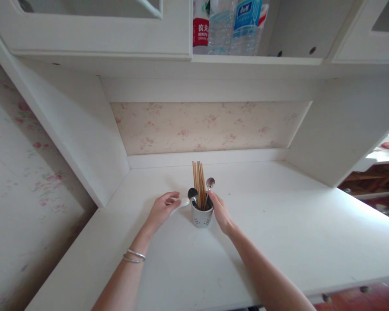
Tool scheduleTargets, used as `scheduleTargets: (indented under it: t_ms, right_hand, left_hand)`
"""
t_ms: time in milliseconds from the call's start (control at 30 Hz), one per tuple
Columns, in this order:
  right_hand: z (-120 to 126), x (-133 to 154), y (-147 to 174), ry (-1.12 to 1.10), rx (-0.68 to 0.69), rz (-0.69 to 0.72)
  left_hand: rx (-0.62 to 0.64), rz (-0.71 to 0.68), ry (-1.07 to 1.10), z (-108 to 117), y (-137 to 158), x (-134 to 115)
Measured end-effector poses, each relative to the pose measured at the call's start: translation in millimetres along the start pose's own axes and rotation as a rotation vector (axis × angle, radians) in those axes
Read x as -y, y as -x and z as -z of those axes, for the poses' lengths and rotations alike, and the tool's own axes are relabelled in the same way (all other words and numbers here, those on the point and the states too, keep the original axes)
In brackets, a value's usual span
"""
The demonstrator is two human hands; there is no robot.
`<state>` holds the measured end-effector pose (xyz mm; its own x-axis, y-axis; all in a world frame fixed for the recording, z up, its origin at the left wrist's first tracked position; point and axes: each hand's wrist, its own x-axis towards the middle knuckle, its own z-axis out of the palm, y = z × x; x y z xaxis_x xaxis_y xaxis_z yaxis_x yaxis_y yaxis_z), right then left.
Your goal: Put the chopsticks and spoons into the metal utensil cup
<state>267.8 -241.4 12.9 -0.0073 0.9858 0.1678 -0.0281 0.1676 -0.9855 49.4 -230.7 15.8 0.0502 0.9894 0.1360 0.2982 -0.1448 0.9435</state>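
A light grey utensil holder (pixel 201 218) with small holes stands upright on the white counter. Several wooden chopsticks (pixel 199 181), a dark round-headed spoon or ladle (pixel 192 194) and a shiny metal spoon (pixel 210 183) rise from it. My left hand (pixel 164 207), just left of the holder, is closed on a white spoon (pixel 183 202) whose bowl points toward the holder. On the other side, my right hand (pixel 221 214) has its fingertips at the neck of the metal spoon, its palm along the holder's right side. Some right fingers are hidden.
The white counter (pixel 278 233) runs between two side panels, with a flowered back wall (pixel 210 125) behind. Overhead, a cabinet shelf (pixel 259 60) holds several plastic bottles (pixel 222 30). Flowered wallpaper covers the left wall (pixel 35 185).
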Motion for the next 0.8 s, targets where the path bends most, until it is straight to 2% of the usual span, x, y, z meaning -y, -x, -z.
scheduleTargets:
  t_ms: [67, 133, 233, 333, 533, 700, 800]
  right_hand:
    - [0, -2, 0, -0.010, -0.001, -0.002]
    - [0, -3, 0, -0.020, -0.007, -0.001]
    - [0, -4, -1, -0.015, -0.008, 0.008]
    - [0, -4, 0, -0.011, 0.004, 0.006]
    - [0, -5, -1, -0.035, 0.016, 0.010]
    - [1, -9, -2, -0.027, -0.005, -0.004]
    - [1, -9, -3, -0.015, -0.017, -0.004]
  left_hand:
    - [-0.098, -0.055, -0.180, -2, -3, 9]
    - [-0.126, -0.160, -0.377, -8, -5, 18]
    - [-0.091, -0.251, -0.620, -15, -4, 28]
    - [-0.041, -0.243, -0.783, -17, -4, 35]
    - [0.052, -0.212, -0.882, -15, -4, 37]
    - [0.047, -0.196, -0.901, -15, 0, 31]
    - [0.000, -0.177, -0.886, -12, 0, 25]
